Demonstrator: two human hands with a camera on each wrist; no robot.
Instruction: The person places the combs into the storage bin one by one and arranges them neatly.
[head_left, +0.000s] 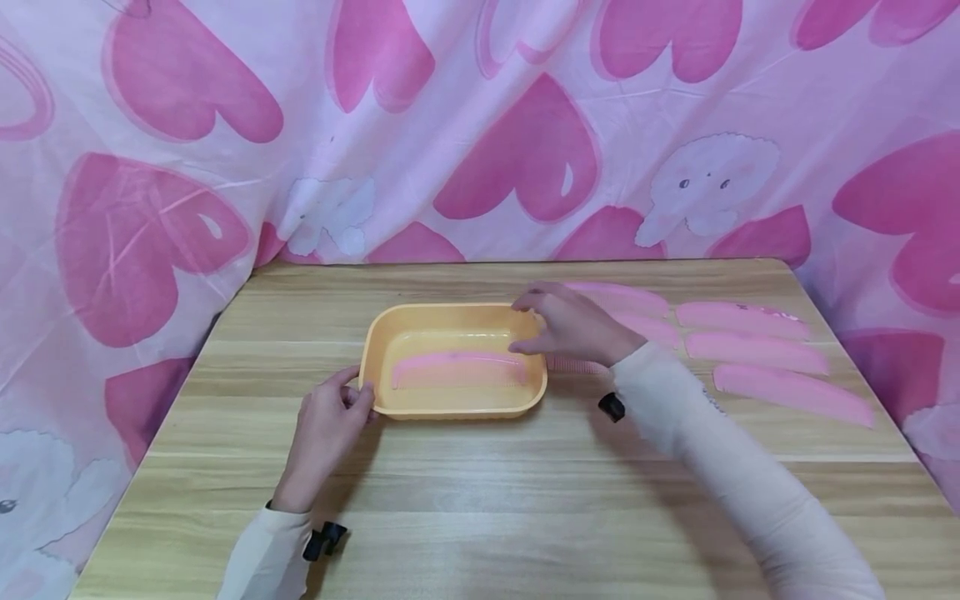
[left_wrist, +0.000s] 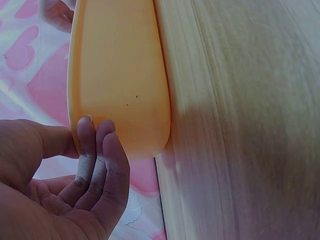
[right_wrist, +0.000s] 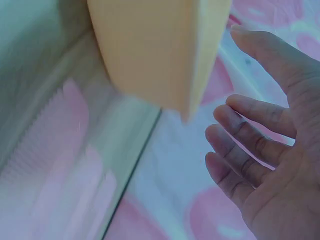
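Observation:
A yellow plastic tray (head_left: 453, 407) stands on the wooden table with one pink comb (head_left: 459, 371) lying in it. At the tray's left end, my left hand (head_left: 330, 429) pinches the rim; in the left wrist view the thumb is at the rim and the fingers (left_wrist: 116, 170) lie against the outer wall. My right hand (head_left: 573, 323) hovers over the tray's right end, thumb and fingers spread and holding nothing. In the right wrist view a gap shows between that hand (right_wrist: 270, 145) and the tray (right_wrist: 145, 50).
To the right lie several more pink combs (head_left: 757, 354) in two columns, the nearer column (head_left: 637, 327) partly hidden behind my right hand and sleeve. A pink heart-patterned cloth (head_left: 517, 158) hangs behind and beside the table (head_left: 480, 500).

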